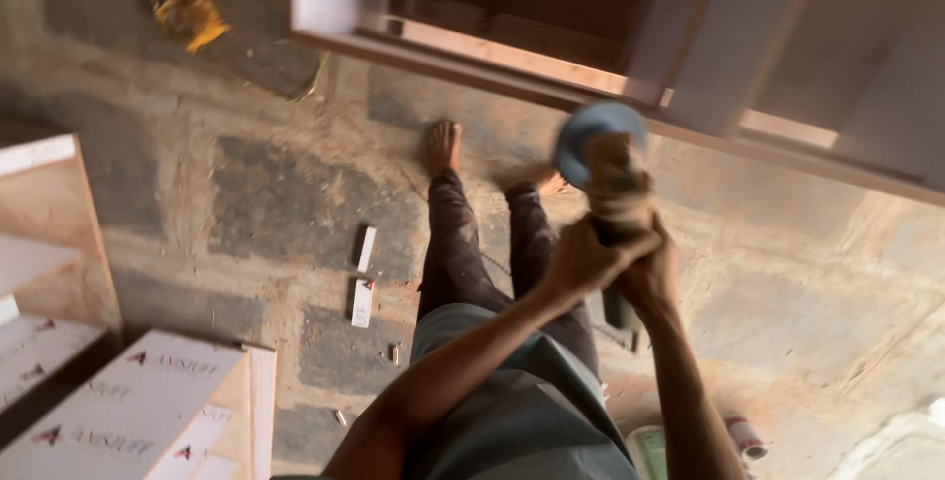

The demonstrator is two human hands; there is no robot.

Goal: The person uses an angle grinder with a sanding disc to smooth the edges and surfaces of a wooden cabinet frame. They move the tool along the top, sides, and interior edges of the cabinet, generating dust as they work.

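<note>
A hand-held power sander with a round blue disc is raised in front of me, blurred by motion. My left hand grips its body from the left. My right hand wraps it from the right, just below the head. Both arms reach up from the bottom of the view. Past the tool stands a white and wood-trimmed cabinet or door frame. My legs and bare feet show on the dusty concrete floor below.
Stacked white-laminated boards lie at the lower left, with a wooden panel beside them. Two small white blocks rest on the floor. A spray can lies at the lower right, yellow debris at the upper left.
</note>
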